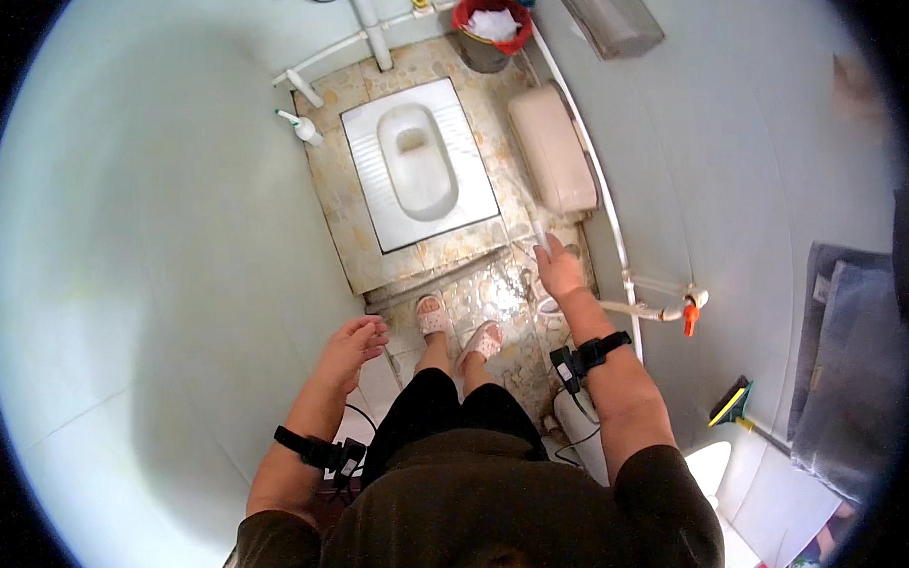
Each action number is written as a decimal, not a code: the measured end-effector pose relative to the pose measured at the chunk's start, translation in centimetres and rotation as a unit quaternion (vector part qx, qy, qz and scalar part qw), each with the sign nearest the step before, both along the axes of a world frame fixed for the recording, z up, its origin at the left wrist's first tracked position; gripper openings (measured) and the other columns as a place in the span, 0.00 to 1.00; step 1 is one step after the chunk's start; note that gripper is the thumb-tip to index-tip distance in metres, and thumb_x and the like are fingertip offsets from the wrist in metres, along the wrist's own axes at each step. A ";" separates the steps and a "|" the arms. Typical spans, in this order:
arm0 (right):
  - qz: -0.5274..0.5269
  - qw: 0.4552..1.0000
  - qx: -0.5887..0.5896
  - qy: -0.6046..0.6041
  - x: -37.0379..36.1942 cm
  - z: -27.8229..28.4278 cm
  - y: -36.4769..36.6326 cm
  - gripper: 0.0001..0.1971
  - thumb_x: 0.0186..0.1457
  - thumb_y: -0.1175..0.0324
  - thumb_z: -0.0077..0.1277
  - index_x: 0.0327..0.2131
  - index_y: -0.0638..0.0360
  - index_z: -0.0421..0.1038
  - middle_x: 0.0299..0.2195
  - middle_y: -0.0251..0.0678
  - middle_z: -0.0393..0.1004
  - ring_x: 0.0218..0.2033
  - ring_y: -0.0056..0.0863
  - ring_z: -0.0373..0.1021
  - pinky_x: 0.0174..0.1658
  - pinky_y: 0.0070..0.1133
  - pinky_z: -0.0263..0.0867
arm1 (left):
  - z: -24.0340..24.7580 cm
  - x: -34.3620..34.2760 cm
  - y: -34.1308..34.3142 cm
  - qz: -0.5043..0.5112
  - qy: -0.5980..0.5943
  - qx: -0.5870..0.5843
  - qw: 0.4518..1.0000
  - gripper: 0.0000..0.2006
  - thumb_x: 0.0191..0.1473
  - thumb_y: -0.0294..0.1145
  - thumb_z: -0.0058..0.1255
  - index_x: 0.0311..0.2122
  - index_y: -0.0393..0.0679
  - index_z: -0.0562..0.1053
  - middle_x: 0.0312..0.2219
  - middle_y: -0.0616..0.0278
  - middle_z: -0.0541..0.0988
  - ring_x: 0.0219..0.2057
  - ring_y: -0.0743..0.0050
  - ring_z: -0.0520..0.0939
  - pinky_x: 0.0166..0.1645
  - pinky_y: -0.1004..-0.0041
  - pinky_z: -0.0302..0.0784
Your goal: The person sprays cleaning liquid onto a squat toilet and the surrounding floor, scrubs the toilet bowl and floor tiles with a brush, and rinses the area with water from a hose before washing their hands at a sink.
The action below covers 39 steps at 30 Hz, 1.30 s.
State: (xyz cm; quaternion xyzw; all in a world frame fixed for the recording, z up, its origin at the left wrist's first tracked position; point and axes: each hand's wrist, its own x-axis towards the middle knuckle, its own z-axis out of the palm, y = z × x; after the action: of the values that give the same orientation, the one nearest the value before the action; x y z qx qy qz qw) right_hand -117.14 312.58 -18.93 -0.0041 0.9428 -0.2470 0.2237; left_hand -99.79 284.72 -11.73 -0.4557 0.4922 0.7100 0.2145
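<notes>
1. I see a pale wall [143,245] rising beside the left arm [297,415], which is bent, its forearm angled forward and inward.
2. The right arm [629,403] reaches farther forward; each forearm wears a black strap [605,353].
3. A white squat toilet [478,173] lies ahead, set in raised tiled floor [337,203]; I make out a step edge [439,275] between it and the pink slippers [432,317].
4. A pinkish, box-shaped bin [552,145] stands by the right wall [690,156], just beyond the right hand [562,272], crowding that side.
5. In the far corner, a bucket [484,58] with a red liner holds white paper.
6. The right hand is wrapped around a pale stick [541,228].
7. The left hand [352,350] hangs near the pale wall, fingers loosely bent; I cannot tell whether thumb and fingertips meet.
8. A white bottle [307,131] with a green nozzle stands left of the toilet.
9. An orange-handled tap [691,318] juts out to the right of the right forearm.
10. The stick, blurred for me, points forward beside the bin.
</notes>
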 end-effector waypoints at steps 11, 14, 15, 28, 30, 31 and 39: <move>0.082 0.978 -0.133 0.140 -10.6 5.9 -14.3 0.18 0.44 0.61 0.38 0.38 0.62 0.58 0.29 0.52 0.64 0.32 0.45 0.61 0.35 0.30 0.57 | -3.3 -1.3 -4.7 0.119 0.038 0.073 0.990 0.11 0.46 0.33 0.37 0.36 0.41 0.62 0.30 0.61 0.68 0.29 0.72 0.70 0.32 0.76 0.65; 0.110 0.970 -0.182 0.116 -10.8 7.8 -18.5 0.17 0.45 0.61 0.38 0.37 0.62 0.59 0.29 0.50 0.65 0.32 0.43 0.62 0.35 0.27 0.58 | -3.5 -2.0 -4.1 0.114 0.039 0.081 0.989 0.11 0.46 0.32 0.37 0.36 0.40 0.61 0.30 0.62 0.68 0.28 0.73 0.69 0.32 0.76 0.66; 0.122 0.969 -0.194 0.096 -11.0 8.0 -19.6 0.17 0.45 0.61 0.38 0.37 0.61 0.59 0.29 0.50 0.65 0.32 0.43 0.62 0.35 0.26 0.58 | -3.3 -2.6 -4.0 0.095 0.039 0.081 0.991 0.12 0.46 0.32 0.37 0.36 0.40 0.61 0.30 0.62 0.68 0.28 0.73 0.69 0.32 0.76 0.66; 0.142 0.948 -0.219 -0.181 0.2 5.1 -22.8 0.17 0.45 0.59 0.34 0.32 0.64 0.62 0.23 0.45 0.66 0.26 0.34 0.63 0.31 0.23 0.57 | -4.7 -6.1 -0.2 -0.007 0.231 0.077 0.970 0.28 0.37 0.19 0.40 0.47 0.40 0.48 0.44 0.58 0.55 0.48 0.67 0.53 0.49 0.72 0.48; 0.097 0.937 -0.253 -0.221 2.1 4.4 -22.2 0.15 0.46 0.61 0.35 0.31 0.63 0.62 0.18 0.36 0.62 0.19 0.24 0.58 0.23 0.18 0.54 | -6.2 -5.2 0.8 -0.047 0.235 0.086 0.967 0.29 0.36 0.19 0.41 0.47 0.40 0.47 0.45 0.57 0.54 0.48 0.68 0.52 0.48 0.73 0.49; 0.060 0.926 -0.288 -0.239 2.7 4.5 -22.1 0.13 0.46 0.62 0.36 0.30 0.62 0.62 0.13 0.27 0.58 0.13 0.16 0.54 0.16 0.13 0.52 | -6.2 -4.9 1.2 -0.087 0.240 0.095 0.962 0.30 0.36 0.20 0.42 0.48 0.40 0.47 0.46 0.56 0.53 0.48 0.70 0.52 0.48 0.75 0.50; -0.196 0.889 -0.368 -0.189 3.6 5.3 -18.0 0.09 0.46 0.69 0.36 0.31 0.63 0.58 0.15 0.29 0.58 0.15 0.16 0.55 0.19 0.14 0.54 | -4.6 -7.6 3.0 -0.246 0.222 0.003 0.943 0.30 0.37 0.25 0.43 0.47 0.36 0.46 0.36 0.56 0.65 0.35 0.72 0.67 0.37 0.77 0.62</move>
State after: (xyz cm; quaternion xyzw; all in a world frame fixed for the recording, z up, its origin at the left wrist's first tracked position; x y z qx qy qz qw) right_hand -113.53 294.58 -13.62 0.1452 0.7062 -0.6110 0.3269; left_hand -107.38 287.74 -16.32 -0.1503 0.6218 0.7198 0.2694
